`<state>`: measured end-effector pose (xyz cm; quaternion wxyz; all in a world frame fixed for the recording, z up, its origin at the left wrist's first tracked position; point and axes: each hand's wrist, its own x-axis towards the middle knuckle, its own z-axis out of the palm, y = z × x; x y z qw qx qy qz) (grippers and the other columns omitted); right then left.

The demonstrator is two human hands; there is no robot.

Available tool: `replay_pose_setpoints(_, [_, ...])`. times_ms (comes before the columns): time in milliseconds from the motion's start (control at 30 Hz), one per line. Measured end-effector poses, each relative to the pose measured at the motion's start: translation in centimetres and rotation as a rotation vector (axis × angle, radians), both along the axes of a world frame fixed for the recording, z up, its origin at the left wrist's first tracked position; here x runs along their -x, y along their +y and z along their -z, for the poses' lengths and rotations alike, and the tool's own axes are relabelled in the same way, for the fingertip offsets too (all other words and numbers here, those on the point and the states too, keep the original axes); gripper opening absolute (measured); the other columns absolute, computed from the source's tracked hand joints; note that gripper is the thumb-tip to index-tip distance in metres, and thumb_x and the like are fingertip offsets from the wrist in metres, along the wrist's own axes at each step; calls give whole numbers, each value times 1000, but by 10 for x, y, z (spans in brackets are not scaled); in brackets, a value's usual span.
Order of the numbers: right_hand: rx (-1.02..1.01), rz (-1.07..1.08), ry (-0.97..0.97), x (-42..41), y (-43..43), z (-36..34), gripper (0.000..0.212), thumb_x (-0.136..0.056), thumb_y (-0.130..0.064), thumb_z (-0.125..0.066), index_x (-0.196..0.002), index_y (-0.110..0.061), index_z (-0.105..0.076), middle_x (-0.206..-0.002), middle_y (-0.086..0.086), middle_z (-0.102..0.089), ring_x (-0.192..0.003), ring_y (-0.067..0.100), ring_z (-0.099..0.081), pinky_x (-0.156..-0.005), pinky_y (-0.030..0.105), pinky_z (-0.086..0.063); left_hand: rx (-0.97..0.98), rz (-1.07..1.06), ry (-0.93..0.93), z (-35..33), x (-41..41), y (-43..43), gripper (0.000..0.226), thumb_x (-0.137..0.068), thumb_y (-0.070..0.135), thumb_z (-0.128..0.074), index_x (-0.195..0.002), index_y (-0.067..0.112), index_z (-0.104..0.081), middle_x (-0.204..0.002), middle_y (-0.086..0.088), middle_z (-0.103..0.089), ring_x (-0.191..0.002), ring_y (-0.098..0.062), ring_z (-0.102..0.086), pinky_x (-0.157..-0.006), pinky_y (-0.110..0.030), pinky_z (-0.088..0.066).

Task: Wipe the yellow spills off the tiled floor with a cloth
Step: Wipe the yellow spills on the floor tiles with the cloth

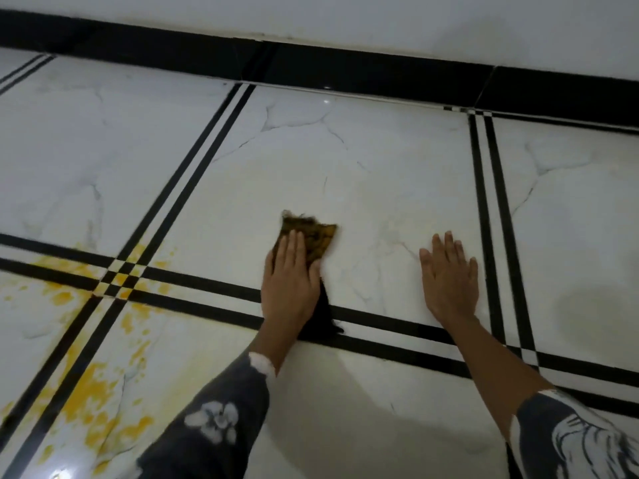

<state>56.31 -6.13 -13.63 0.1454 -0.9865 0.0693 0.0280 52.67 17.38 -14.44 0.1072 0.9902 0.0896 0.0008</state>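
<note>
My left hand (290,286), fingers flat, presses the cloth (313,235); yellow spills (93,385) lie to its left, farther from my empty, flat right hand (449,281).

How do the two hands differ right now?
The left hand presses on the cloth; the right hand rests on bare tile. The left hand is nearer the yellow spills than the right hand. Both lie flat, palms down.

Both hands (289,274) flat, fingers (449,247) straight
</note>
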Motion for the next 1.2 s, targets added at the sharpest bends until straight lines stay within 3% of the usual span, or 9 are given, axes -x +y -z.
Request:
replay_pose_setpoints(67, [13, -26, 22, 2, -9, 3, 56, -98, -43, -15, -149, -20, -12, -158, 1, -6, -146, 17, -4, -119, 41, 0, 5, -21, -14, -3, 30, -33, 71, -89, 47, 3, -149, 11, -7, -158, -7, -11, -146, -18, -7, -116, -34, 3])
replay_pose_setpoints(233, [-18, -40, 11, 3, -16, 5, 55, -98, -43, -13, -149, -21, -10, -158, -1, -5, -146, 15, -2, -119, 39, 1, 103, 420, 6, -8, -19, -111, 59, -97, 41, -10, -149, 13, -8, -158, -2, -9, -146, -14, -3, -116, -32, 5])
replay_pose_setpoints(367, [22, -42, 5, 6, -20, 5, 57, -98, -43, -12, -149, -20, -9, -158, -1, -5, -146, 16, -1, -118, 39, 2, 95, 203, 33, -5, -75, -79, 55, -100, 35, -21, -150, 12, -10, -158, -2, -10, -145, -14, -6, -116, -33, 0])
replay_pose_setpoints(500, [41, -40, 7, 4, -17, 4, 60, -96, -48, -14, -149, -19, -8, -158, -1, -5, -146, 16, -2, -119, 42, 1, 52, 12, -14, -1, -27, -71, 58, -100, 40, -14, -149, 11, -5, -158, -6, -8, -146, -18, -5, -117, -35, 1])
replay_pose_setpoints(667, [26, -14, 20, 10, -7, 2, 63, -95, -51, -14, -149, -18, -10, -158, 2, -6, -146, 19, -4, -119, 43, 0, 42, 380, 35, -5, 13, -42, 73, -85, 50, 8, -149, 17, -2, -159, 2, -3, -145, -10, 1, -116, -29, 6])
replay_pose_setpoints(800, [-23, -170, -28, 35, 55, 2, 60, -96, -47, -17, -149, -17, -14, -158, 2, -9, -146, 19, -6, -118, 41, 0, 20, -62, 7, -2, 45, -6, 69, -89, 45, 0, -149, 12, -10, -158, -4, -12, -146, -16, -8, -115, -32, 3])
replay_pose_setpoints(967, [-147, -384, -7, 82, 141, -7, 65, -93, -51, -15, -148, -16, -18, -157, 2, -12, -146, 17, -8, -117, 38, 2, 43, 135, 18, -7, 150, 8, 59, -97, 44, -20, -146, 13, -27, -152, -3, -29, -142, -15, -21, -119, -34, -2])
replay_pose_setpoints(1133, [-187, -518, -1, 129, 192, -5, 70, -90, -56, -9, -147, -18, -22, -157, 0, -17, -145, 16, -11, -118, 37, -1, 37, -354, 2, -2, 228, 64, 64, -95, 48, -11, -148, 13, -18, -155, -1, -15, -141, -9, -5, -116, -29, 1])
replay_pose_setpoints(1200, [-164, -572, -9, 143, 204, -4, 73, -88, -56, -7, -147, -17, -23, -156, 1, -18, -145, 17, -12, -117, 38, -3, 76, -318, 24, -7, 256, 51, 61, -97, 47, -16, -146, 13, -27, -152, -2, -27, -141, -13, -17, -115, -31, -8])
